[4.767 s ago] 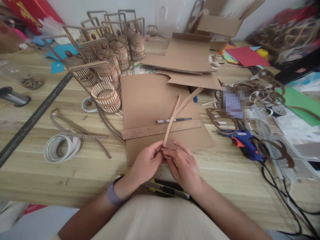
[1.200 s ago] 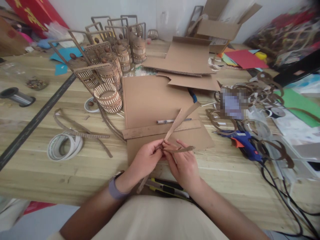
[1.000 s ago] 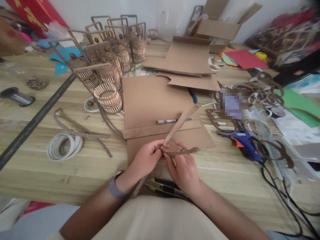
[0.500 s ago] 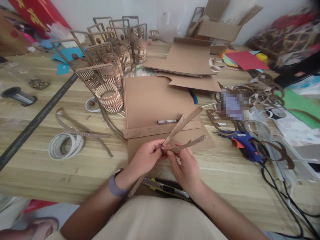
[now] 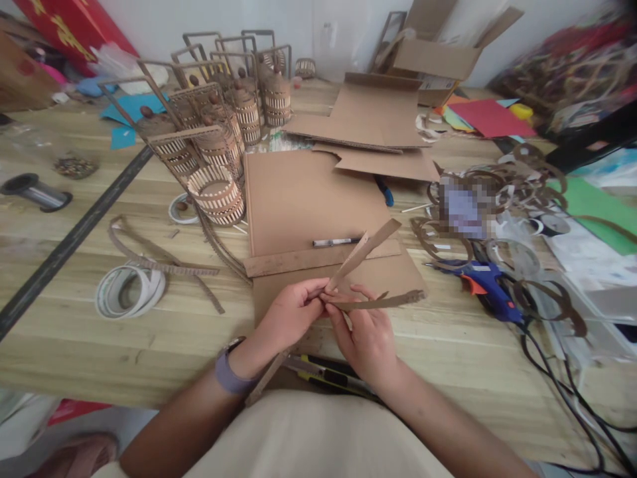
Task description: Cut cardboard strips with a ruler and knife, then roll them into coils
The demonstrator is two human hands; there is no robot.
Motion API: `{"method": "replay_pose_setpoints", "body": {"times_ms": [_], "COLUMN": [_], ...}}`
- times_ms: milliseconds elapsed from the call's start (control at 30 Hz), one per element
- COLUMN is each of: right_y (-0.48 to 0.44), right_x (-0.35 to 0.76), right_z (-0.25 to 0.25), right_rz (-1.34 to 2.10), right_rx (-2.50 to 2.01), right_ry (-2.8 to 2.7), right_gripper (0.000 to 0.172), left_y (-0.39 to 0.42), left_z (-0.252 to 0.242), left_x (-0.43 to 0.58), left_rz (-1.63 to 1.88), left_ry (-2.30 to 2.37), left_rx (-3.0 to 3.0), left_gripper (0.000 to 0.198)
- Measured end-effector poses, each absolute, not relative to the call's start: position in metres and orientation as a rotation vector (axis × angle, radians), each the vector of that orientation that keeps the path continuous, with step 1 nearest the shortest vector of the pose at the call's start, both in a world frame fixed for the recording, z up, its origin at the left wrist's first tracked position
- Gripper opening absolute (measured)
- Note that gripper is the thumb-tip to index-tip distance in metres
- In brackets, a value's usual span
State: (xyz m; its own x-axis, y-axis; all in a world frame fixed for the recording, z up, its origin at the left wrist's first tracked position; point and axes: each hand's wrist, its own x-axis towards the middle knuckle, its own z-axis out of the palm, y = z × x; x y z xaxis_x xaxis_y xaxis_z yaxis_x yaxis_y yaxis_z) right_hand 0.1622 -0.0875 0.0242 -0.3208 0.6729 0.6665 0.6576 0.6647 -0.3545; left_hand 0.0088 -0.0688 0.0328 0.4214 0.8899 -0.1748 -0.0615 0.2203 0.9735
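Several strips [image 5: 368, 251] fan out above the near side of the counter [image 5: 164, 352], where the left hand [image 5: 288, 315] and right hand [image 5: 368, 332] pinch them together, a two-sided grip apparently keeping them aligned. The glue gun [image 5: 490, 287] lies right, presumably for easy reach.

Cardboard strips [image 5: 381, 243] matt, rough-ended; tabletop [image 5: 74, 358] smooth wood; glue gun [image 5: 490, 287] smooth plastic
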Motion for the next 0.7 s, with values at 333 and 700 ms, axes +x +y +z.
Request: {"method": "replay_pose_setpoints", "body": {"times_ms": [333,700], "right_y": [-0.091,-0.083], "right_x": [0.167,0.165], "right_z": [0.027,0.025], "right_rz": [0.222,-0.002], "right_rx": [-1.250,-1.051], "right_ry": [-1.896,-2.108], "right_gripper": [0.017,0.013], "left_y": [-0.069,-0.068], "left_z": [0.036,0.026], "left_x": [0.008,0.006], "left_rz": [0.779,0.796], "left_ry": [0.855,1.002], "left_rx": [1.097,1.189], "left_gripper": [0.041,0.044]}}
